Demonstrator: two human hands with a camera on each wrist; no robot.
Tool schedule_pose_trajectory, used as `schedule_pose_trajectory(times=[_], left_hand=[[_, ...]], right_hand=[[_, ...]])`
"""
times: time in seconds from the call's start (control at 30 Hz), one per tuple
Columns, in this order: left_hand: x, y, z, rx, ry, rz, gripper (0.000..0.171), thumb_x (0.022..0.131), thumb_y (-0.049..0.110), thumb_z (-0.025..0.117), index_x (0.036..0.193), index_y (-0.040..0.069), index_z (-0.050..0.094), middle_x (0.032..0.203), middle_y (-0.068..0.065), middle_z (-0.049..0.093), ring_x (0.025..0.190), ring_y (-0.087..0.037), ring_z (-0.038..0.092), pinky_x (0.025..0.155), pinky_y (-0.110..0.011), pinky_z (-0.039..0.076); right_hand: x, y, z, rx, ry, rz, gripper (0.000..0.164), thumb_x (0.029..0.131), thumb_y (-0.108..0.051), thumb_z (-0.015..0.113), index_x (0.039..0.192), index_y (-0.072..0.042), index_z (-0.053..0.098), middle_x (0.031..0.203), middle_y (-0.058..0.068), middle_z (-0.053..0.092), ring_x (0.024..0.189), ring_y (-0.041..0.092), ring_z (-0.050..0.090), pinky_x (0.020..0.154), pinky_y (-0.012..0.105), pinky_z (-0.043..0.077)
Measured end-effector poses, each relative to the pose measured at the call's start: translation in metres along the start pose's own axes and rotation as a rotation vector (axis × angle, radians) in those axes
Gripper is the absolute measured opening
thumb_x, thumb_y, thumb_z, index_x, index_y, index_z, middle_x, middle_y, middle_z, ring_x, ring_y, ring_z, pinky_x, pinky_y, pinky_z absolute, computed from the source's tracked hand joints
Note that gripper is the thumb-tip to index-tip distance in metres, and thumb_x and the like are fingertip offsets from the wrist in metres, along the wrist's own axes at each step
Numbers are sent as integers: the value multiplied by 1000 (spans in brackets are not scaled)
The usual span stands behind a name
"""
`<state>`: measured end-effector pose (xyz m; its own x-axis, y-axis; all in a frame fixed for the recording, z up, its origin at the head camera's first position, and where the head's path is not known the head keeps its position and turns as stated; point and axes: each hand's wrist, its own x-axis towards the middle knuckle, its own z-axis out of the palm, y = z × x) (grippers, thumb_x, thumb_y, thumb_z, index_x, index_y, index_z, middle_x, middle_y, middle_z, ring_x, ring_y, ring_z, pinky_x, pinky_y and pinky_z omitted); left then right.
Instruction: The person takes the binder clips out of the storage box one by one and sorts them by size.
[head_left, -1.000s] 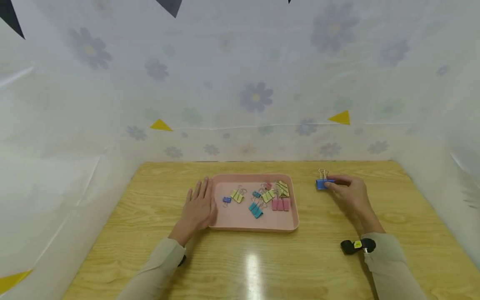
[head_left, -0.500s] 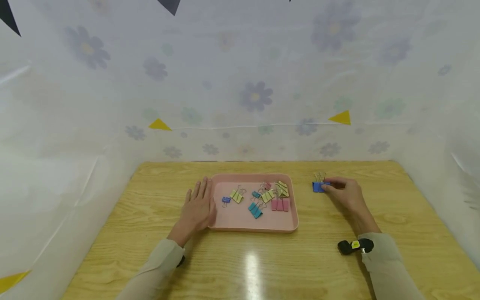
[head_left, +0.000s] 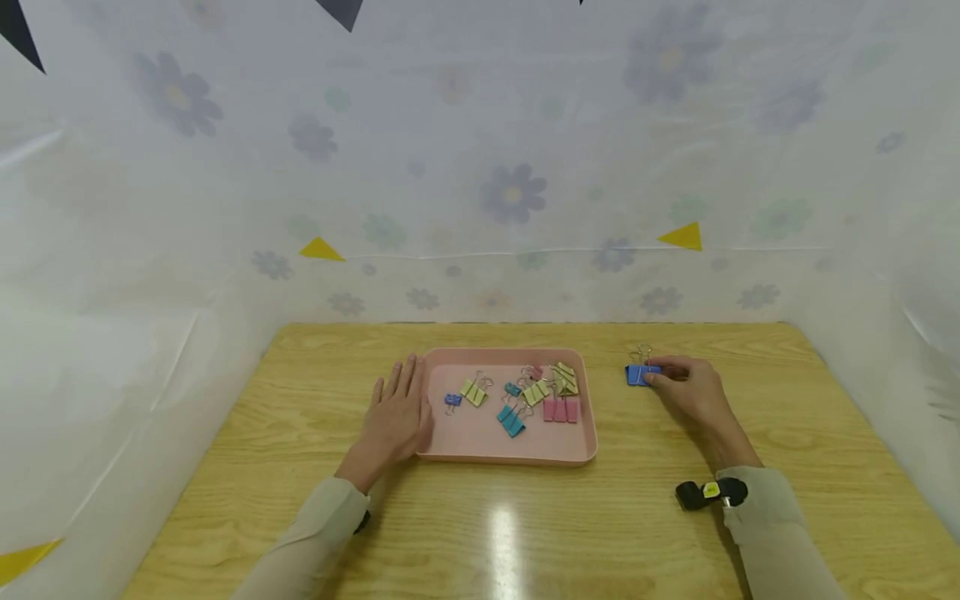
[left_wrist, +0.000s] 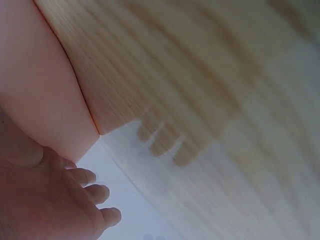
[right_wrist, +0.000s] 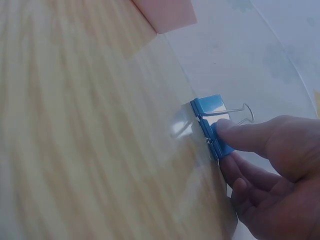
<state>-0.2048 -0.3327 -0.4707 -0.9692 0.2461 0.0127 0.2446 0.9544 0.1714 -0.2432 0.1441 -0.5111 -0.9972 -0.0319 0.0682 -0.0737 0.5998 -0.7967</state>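
Observation:
My right hand point(head_left: 693, 390) pinches a large blue binder clip point(head_left: 637, 374) between thumb and fingers, to the right of the pink tray. In the right wrist view the binder clip point(right_wrist: 211, 122) has its wire handles up and its spine low, close over the tabletop. My left hand point(head_left: 395, 417) lies with straight fingers along the left wall of the pink tray point(head_left: 480, 458). From the left wrist, the hand point(left_wrist: 55, 195) shows against the tray's outer side point(left_wrist: 55, 90). Inside the tray are a small blue clip point(head_left: 453, 400), yellow clips point(head_left: 474, 392), teal clips point(head_left: 512, 420) and pink clips point(head_left: 561, 409).
The wooden table point(head_left: 645, 542) extends around the tray on all sides. A flowered white sheet point(head_left: 450, 192) hangs behind it and at both sides. A black strap with a yellow tag point(head_left: 711, 491) sits at my right wrist.
My right hand has moved slightly left and toward me with the blue binder clip, mostly in the first half second. The left hand and the tray stay in place.

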Motion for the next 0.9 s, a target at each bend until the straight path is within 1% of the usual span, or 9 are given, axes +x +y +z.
schedule_pose_trajectory(times=[0.17, 0.33, 0.4, 0.47, 0.53, 0.6, 0.67, 0.8, 0.9], left_hand=[[0, -1, 0, 1, 5, 0, 62, 112, 26, 31, 164, 1, 11, 170, -18, 13, 155, -39, 14, 122, -61, 13], [-1, 0, -1, 1, 0, -2, 61, 111, 27, 29, 164, 1, 11, 170, -18, 12, 156, -39, 14, 122, -60, 13], [0, 0, -2, 1, 4, -2, 61, 111, 27, 29, 164, 1, 11, 170, -18, 13, 156, -39, 14, 122, -60, 14], [0, 0, -3, 2, 7, -2, 61, 112, 26, 29, 164, 1, 11, 170, -18, 13, 155, -39, 14, 122, -60, 14], [0, 0, -4, 2, 6, -3, 61, 112, 26, 29, 164, 1, 11, 170, -19, 13, 155, -39, 14, 122, -60, 14], [1, 0, -3, 2, 1, -3, 61, 112, 27, 29, 164, 1, 11, 170, -19, 13, 155, -40, 14, 122, -60, 14], [1, 0, -3, -2, -4, -4, 62, 112, 27, 29, 164, 1, 10, 170, -19, 12, 155, -40, 14, 122, -60, 13], [1, -1, -1, -11, -6, 0, 62, 112, 27, 30, 164, 1, 11, 170, -20, 12, 155, -40, 14, 122, -61, 14], [0, -2, 0, -16, -5, 5, 61, 111, 26, 29, 164, 1, 11, 170, -20, 12, 155, -40, 14, 122, -61, 14]], right_hand=[[0, -2, -1, -5, -5, 3, 44, 101, -32, 67, 133, -2, 68, 113, 23, 69, 108, 41, 63, 89, 55, 51], [-4, -7, -5, 37, -34, 39, 51, 102, -37, 65, 141, -3, 62, 126, 28, 64, 117, 44, 60, 94, 58, 50], [-6, -9, -8, 49, -27, 30, 53, 102, -37, 64, 143, -3, 60, 131, 29, 62, 120, 45, 58, 95, 57, 50], [-7, -10, -10, 56, -9, 15, 53, 102, -36, 64, 143, -2, 59, 133, 28, 61, 120, 44, 58, 95, 48, 52], [-8, -10, -12, 61, 5, -13, 52, 103, -33, 65, 143, 0, 58, 135, 27, 60, 119, 41, 59, 91, 33, 52], [-9, -9, -14, 68, 15, -28, 52, 103, -31, 64, 143, 1, 57, 137, 26, 59, 117, 34, 60, 85, 20, 51], [-11, -8, -16, 92, 21, -38, 52, 103, -29, 64, 144, 2, 56, 138, 27, 58, 113, 22, 60, 80, 12, 49], [-15, -10, -19, 131, 44, -72, 50, 103, -26, 65, 143, 4, 56, 137, 28, 57, 104, -1, 58, 77, 12, 51], [-19, -15, -20, 151, 56, -107, 49, 103, -25, 64, 142, 4, 57, 136, 27, 58, 101, -6, 58, 77, 14, 52]])
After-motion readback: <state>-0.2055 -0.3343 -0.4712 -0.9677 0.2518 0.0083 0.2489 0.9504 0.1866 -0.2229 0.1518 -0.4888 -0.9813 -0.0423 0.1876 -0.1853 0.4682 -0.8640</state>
